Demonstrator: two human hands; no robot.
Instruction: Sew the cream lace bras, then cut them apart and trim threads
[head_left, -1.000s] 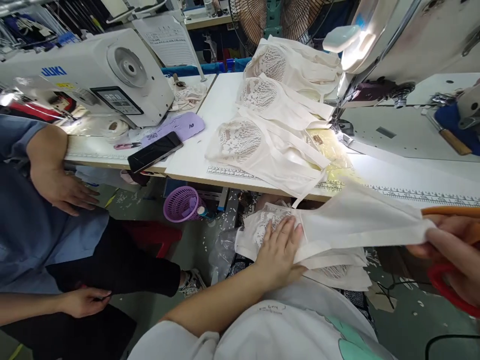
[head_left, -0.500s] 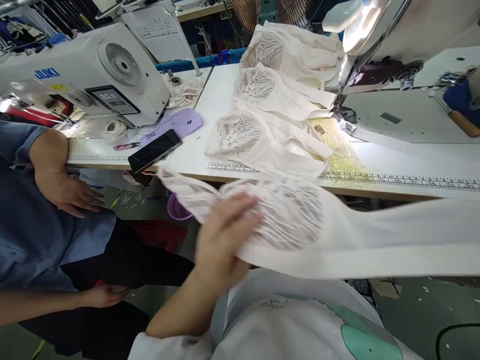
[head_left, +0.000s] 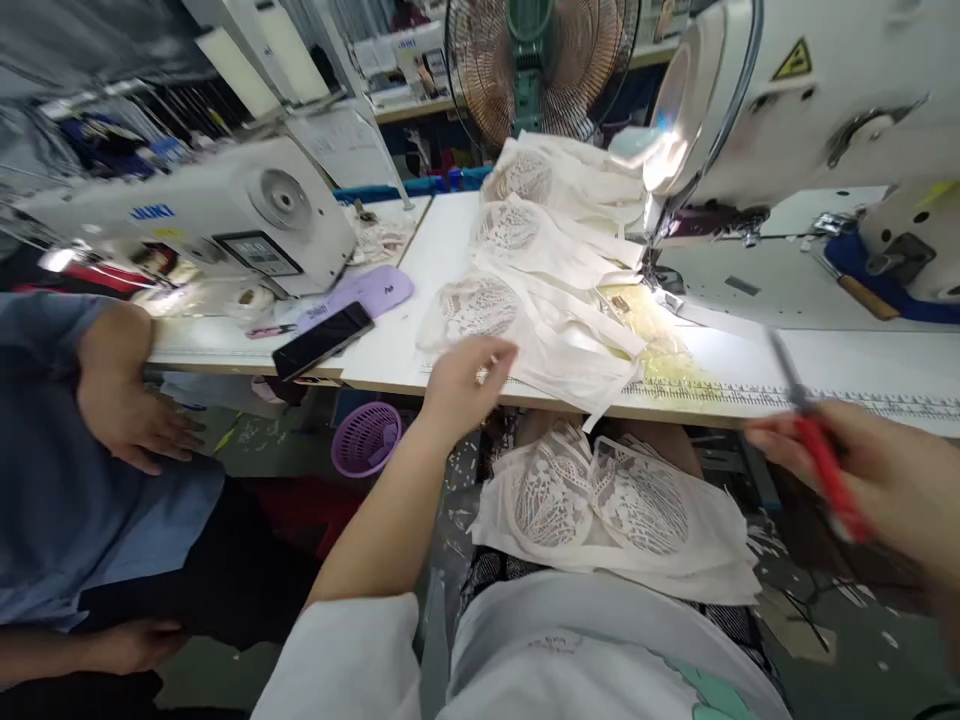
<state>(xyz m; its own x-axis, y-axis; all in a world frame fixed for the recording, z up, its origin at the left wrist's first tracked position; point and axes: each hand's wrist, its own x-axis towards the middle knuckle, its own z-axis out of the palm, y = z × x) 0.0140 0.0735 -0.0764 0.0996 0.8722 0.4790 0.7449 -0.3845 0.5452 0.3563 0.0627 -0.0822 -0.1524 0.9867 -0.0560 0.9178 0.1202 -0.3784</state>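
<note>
My left hand (head_left: pixel 466 388) is at the table's front edge, by the lower edge of the nearest white lace bra (head_left: pixel 480 308). Its thumb and forefinger are pinched together at the tips; what lies between them is too small to make out. Out to the right, my right hand (head_left: pixel 862 465) is wrapped round red-handled scissors (head_left: pixel 829 480), blurred by motion, their narrow blade pointing up and away. Another white lace bra (head_left: pixel 637 500) lies spread across my lap, cups upward. Behind the nearest bra, more bras (head_left: pixel 506 228) are laid overlapping on the table.
A sewing machine (head_left: pixel 847 90) with a lit lamp stands at the right. Another machine (head_left: pixel 225 215) is on the left, with a phone (head_left: pixel 322 340) before it. A co-worker's hand (head_left: pixel 139 420) rests at far left. Below the table is a purple basket (head_left: pixel 367 440).
The bra that was stretched out above my lap now lies on it. My left hand has let go of it and moved up to the table edge. My right hand has come into view with scissors.
</note>
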